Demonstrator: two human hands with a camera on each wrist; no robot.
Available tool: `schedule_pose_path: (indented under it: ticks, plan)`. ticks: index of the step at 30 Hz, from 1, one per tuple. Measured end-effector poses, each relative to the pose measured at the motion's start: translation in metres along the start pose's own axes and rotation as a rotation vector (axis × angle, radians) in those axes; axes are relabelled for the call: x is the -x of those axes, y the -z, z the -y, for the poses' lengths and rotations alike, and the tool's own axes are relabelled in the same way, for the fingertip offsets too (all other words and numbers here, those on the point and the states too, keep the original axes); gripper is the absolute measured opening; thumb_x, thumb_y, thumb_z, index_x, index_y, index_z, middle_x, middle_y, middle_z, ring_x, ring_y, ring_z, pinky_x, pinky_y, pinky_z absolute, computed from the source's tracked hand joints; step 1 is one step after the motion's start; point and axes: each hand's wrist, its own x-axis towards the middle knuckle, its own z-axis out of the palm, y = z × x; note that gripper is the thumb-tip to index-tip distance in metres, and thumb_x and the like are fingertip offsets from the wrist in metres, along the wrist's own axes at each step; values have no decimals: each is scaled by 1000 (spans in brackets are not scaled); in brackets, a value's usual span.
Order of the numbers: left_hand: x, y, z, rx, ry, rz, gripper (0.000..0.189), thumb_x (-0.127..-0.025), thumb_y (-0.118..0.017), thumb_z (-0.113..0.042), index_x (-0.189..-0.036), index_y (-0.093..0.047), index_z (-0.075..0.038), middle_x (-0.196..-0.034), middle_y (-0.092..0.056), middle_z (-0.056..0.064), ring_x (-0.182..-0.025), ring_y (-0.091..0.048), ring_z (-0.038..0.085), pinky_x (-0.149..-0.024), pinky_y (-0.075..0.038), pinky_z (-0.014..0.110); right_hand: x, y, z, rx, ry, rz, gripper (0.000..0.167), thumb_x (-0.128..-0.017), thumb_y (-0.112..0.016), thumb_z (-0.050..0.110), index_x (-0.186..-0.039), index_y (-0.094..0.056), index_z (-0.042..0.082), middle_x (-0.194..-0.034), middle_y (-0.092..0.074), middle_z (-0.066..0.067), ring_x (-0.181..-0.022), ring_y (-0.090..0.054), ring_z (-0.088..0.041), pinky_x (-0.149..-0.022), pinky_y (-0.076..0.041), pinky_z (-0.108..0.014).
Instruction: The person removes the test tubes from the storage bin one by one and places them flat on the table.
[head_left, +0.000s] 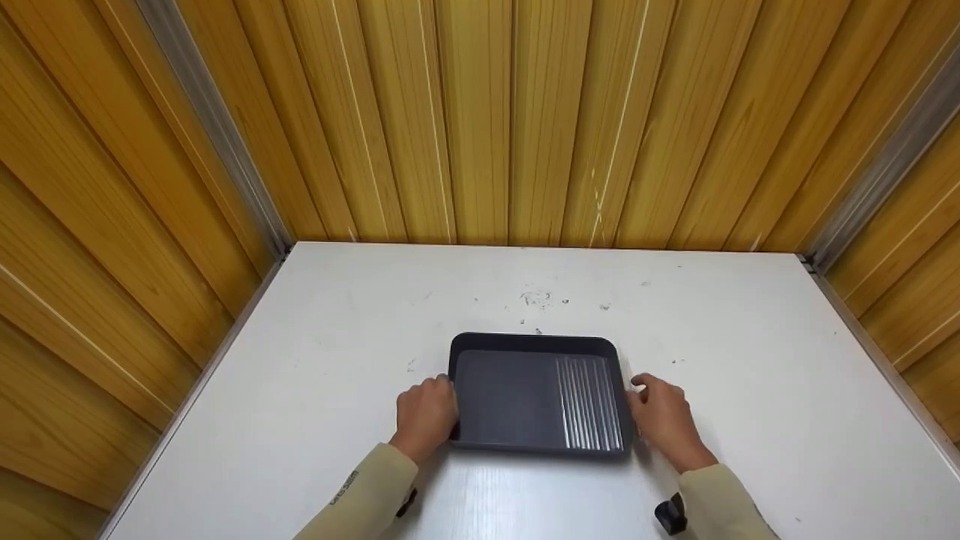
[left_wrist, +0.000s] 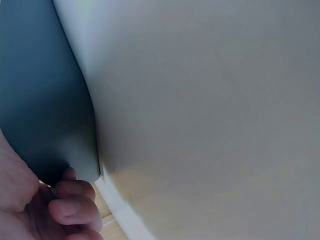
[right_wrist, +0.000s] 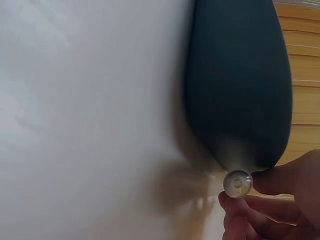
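A dark grey rectangular tray [head_left: 506, 397] sits in front of me on the white table. Several clear tubes [head_left: 589, 405] lie side by side along its right part. My left hand [head_left: 426, 416] grips the tray's left wall, its fingertips [left_wrist: 70, 189] at the wall in the left wrist view. Just off the right wall, my right hand [head_left: 664, 420] pinches a clear tube [right_wrist: 237, 183] between thumb and fingers. The right wrist view shows this tube end-on, with its rounded end toward the camera and its length hidden.
The white table [head_left: 360, 322] reaches back to a wood-look panel wall [head_left: 480, 127]. Similar panels and metal posts [head_left: 217, 120] stand at both sides. Small dark marks [head_left: 536, 298] spot the tabletop behind the tray.
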Motion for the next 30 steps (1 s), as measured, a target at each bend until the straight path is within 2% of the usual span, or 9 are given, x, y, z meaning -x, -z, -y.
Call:
schedule_pose_path:
  ticks: [8,14,30]
  plan:
    - [1,-1,1,1,-7,-20,27,-94,-58,-16,-70,-59,-5,-59,-59,9,-49,-58,25,-42,-42,37,1,-2,-3,-41,-44,47,27,-95,-55,10,-115,-61,-7,-86,-68,-14,-65,-59,-15,-58,-47,-30]
    - [1,-2,1,-25,-18,-27,28,-94,-57,-17,-68,-57,-6,-57,-57,8,-47,-58,25,-41,-42,37,0,-3,-4,-31,-42,42,26,-94,-55,10,-114,-62,-6,-88,-68,-15,-67,-61,-16,-61,-48,-31]
    - [1,-2,0,-12,-20,-41,28,-94,-57,-17,-70,-59,-4,-59,-60,10,-50,-59,27,-42,-43,38,1,0,-2,-49,-18,9,25,-94,-54,8,-112,-63,-7,-86,-68,-16,-66,-58,-16,-57,-45,-29]
